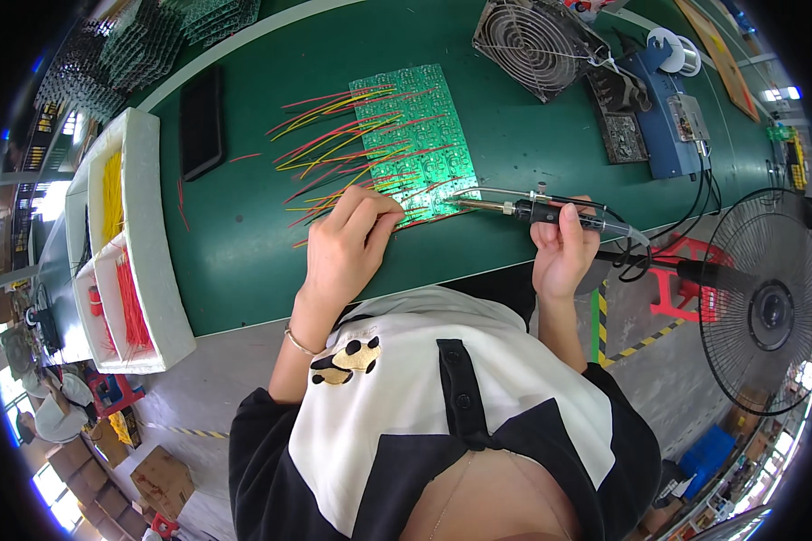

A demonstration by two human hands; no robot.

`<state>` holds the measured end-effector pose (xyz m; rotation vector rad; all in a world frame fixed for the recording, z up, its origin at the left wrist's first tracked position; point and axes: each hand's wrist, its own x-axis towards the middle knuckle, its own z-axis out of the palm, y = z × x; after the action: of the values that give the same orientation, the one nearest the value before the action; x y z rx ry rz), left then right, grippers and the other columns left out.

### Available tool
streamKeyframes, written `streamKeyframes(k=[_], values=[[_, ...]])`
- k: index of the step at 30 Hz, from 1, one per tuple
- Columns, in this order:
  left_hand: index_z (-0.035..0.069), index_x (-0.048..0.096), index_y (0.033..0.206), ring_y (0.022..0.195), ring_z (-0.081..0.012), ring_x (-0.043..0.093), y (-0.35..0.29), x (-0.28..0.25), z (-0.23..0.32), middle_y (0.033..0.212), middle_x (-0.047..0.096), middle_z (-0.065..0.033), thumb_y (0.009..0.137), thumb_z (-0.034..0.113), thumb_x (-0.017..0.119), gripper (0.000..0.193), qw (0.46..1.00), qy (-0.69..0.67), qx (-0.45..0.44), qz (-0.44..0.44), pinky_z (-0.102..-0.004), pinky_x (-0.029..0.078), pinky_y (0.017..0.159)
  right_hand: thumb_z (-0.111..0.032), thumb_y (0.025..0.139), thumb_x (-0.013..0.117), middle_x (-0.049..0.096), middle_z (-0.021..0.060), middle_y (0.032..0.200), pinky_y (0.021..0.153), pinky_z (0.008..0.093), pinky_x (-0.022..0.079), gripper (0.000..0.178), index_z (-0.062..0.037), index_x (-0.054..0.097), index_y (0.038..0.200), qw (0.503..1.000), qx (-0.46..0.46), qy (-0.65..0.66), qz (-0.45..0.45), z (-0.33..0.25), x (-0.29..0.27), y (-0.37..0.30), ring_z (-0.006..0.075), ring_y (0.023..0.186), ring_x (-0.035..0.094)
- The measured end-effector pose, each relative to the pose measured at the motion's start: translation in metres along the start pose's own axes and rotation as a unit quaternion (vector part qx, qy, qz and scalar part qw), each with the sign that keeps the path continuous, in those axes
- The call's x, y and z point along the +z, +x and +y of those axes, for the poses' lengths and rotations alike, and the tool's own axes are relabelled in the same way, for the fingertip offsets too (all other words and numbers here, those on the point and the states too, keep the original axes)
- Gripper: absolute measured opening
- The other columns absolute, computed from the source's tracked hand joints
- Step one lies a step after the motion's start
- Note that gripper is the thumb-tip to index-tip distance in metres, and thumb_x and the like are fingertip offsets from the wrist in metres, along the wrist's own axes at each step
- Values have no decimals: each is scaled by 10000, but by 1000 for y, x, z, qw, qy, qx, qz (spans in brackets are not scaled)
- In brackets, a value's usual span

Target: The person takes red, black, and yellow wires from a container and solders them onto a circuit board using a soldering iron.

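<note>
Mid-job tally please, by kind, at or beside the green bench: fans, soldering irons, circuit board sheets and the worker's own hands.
Fans: 2 (square fan, round fan)
Soldering iron: 1
Circuit board sheet: 1
Hands: 2 (left hand, right hand)
Total: 6

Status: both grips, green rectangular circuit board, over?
Right grip: around black-handled soldering iron, tip over board. Left grip: by board's lower-left corner, pinch unclear. Thin red and yellow wires crowd board's left side.
</note>
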<state>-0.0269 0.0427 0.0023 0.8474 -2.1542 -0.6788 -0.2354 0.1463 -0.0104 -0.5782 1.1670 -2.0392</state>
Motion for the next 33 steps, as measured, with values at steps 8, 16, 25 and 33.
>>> streamKeyframes(k=[8, 16, 25, 33], values=[[17, 588, 785, 642, -189, 576, -2, 1, 0, 773, 576, -80, 725, -29, 641, 92, 999, 6, -35, -9, -268, 479, 540, -148, 850, 557, 464, 4, 702, 461, 213, 293, 143, -18, 500, 846, 1000, -4, 1, -5, 4, -1, 0, 55, 539, 385], [16, 594, 792, 654, -192, 580, -2, 0, -1, 779, 579, -80, 724, -26, 643, 93, 999, -1, -34, -7, -268, 484, 560, -126, 848, 556, 468, 4, 719, 462, 207, 293, 124, -14, 502, 859, 1000, -5, 1, -15, 6, -1, 0, 52, 541, 384], [12, 598, 790, 662, -191, 581, -3, 2, -3, 780, 580, -79, 719, -28, 647, 95, 1000, 4, -26, -3, -271, 482, 566, -145, 868, 526, 453, 2, 660, 453, 208, 283, 132, -18, 502, 841, 997, -7, -72, -11, 5, 5, -1, 53, 525, 387], [39, 591, 753, 554, -178, 570, -5, 7, -8, 754, 545, -26, 717, 26, 668, 85, 996, 55, 53, 37, -286, 445, 439, -144, 866, 548, 474, 5, 727, 449, 195, 317, 137, -10, 520, 872, 997, -3, -64, -33, 7, 2, -1, 41, 542, 386]])
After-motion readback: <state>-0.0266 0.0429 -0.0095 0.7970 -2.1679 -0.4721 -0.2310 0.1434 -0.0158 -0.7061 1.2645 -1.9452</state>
